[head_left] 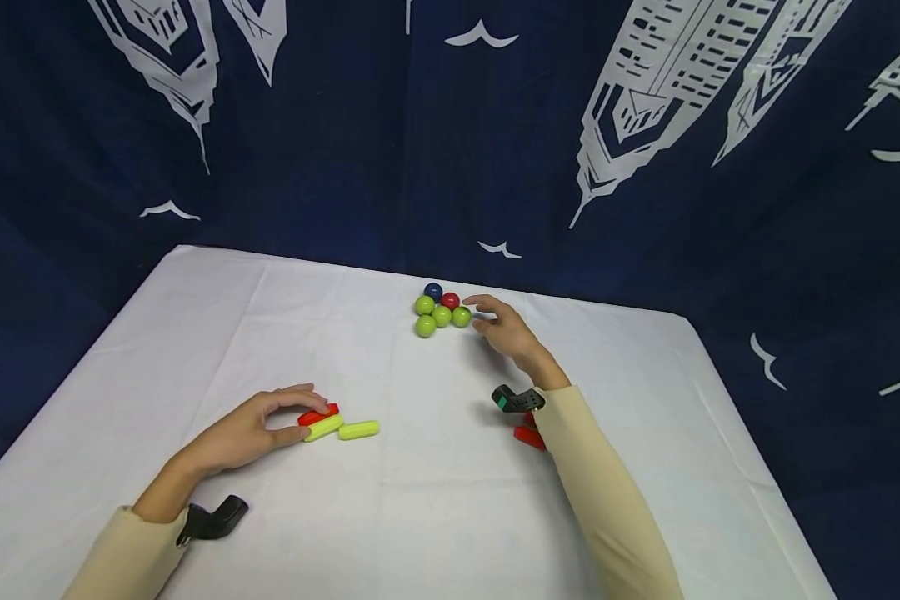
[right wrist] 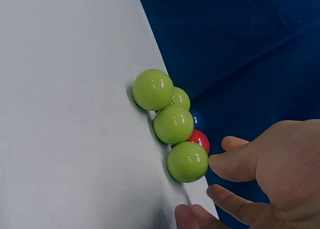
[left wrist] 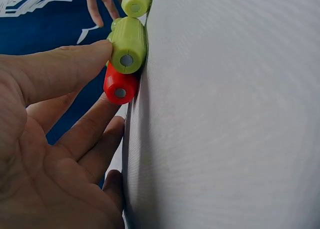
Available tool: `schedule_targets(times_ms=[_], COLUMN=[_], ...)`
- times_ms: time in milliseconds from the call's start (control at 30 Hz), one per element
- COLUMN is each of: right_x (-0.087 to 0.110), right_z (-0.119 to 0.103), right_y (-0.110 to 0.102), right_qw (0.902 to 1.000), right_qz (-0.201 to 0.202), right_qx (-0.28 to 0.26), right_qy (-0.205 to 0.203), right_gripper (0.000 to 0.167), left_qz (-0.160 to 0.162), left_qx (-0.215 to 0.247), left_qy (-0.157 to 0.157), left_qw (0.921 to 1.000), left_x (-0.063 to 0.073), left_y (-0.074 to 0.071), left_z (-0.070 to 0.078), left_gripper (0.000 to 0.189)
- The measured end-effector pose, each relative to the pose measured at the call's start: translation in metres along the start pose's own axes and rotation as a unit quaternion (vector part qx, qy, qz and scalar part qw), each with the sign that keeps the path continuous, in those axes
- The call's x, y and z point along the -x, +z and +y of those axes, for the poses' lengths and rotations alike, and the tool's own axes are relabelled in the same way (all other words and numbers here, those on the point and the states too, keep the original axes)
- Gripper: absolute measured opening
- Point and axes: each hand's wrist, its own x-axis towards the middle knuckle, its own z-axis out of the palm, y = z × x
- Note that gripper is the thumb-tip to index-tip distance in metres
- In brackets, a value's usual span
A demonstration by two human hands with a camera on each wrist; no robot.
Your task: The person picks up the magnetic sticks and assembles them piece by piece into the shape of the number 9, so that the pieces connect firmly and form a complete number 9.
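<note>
My left hand (head_left: 243,429) pinches two short plastic sticks lying side by side, a yellow-green stick (left wrist: 129,44) under the thumb and a red stick (left wrist: 119,84) by the fingers. Each shows a grey round disc in its end. Touching their far end is another yellow-green stick (head_left: 358,430). At the table's back edge, my right hand (head_left: 508,333) hovers with parted fingers beside the nearest green ball (right wrist: 187,162). That ball belongs to a cluster of several glossy green balls, one red ball (head_left: 450,301) and one blue ball (head_left: 433,292). The right thumb is very near it; contact is unclear.
Red sticks (head_left: 529,437) lie partly hidden under the right forearm. A white cloth (head_left: 435,517) covers the table. Behind its back edge hangs a dark blue curtain (head_left: 345,167) with white building prints. Each wrist wears a black camera strap (head_left: 213,518).
</note>
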Motion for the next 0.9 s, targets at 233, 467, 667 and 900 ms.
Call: schedule_targets(times_ms=[233,467,667,900], right_x=[-0.005,-0.004,-0.005,-0.008], right_z=[0.005,0.006,0.007,0.005], right_y=[0.006,0.005,0.007,0.013], right_qw=[0.9989,0.9994,0.9997,0.9999], right_qz=[-0.005,0.004,0.001,0.006], right_qx=[-0.035,-0.028,-0.016,0.013], right_qy=[0.031,0.021,0.021,0.005], right_gripper=[0.045,0.04,0.038,0.033], left_qz=[-0.006,0.001,0.007,0.034], left_qx=[-0.003,-0.018,-0.022,-0.044], left_qy=[-0.007,-0.001,-0.01,0.0], left_qw=[0.9999,0.9998,0.9997,0.9985], left_x=[-0.001,-0.005,-0.003,-0.001], left_y=[0.0,0.0,0.001,0.002], left_z=[0.002,0.003,0.002,0.001], left_gripper=[0.03,0.027,0.029,0.029])
